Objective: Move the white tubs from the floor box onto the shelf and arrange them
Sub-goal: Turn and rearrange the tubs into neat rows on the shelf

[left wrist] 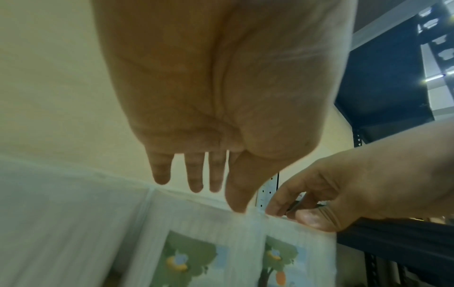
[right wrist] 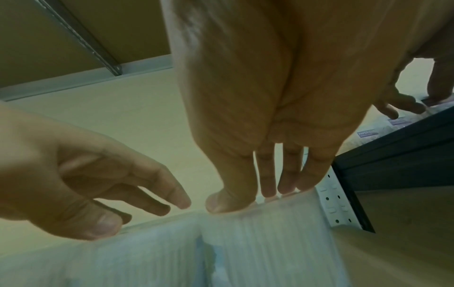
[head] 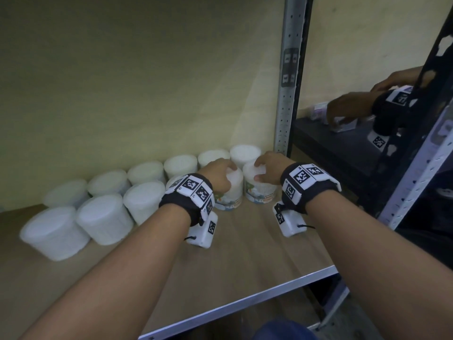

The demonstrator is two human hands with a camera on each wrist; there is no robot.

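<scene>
From the head view, both hands reached over a wooden shelf (head: 245, 253), each on top of one white tub: the left hand (head: 218, 176) clasped the lid of the left labelled tub (head: 231, 195) from above, and the right hand (head: 268, 168) did the same on the right labelled tub (head: 259, 190), the two tubs standing side by side and touching near the grey upright post (head: 289, 77). Only this view showed the full stock: counted, there were six tubs in the back row (head: 181, 165) against the wall and, in the front row, three plain ones (head: 103, 218), a fourth half hidden behind the left wrist, and the two held, twelve in all. The left wrist view alone revealed the printed tree-and-fruit labels on both held tubs, with the left hand's fingers (left wrist: 161, 170) hanging down over the lid edge and the right hand pinching the neighbouring rim. The right wrist view showed the right thumb pressed on the tub's front rim, and, unlike the others, another person's hand (right wrist: 403, 101) above packets on the dark adjoining shelf (right wrist: 398, 155).
</scene>
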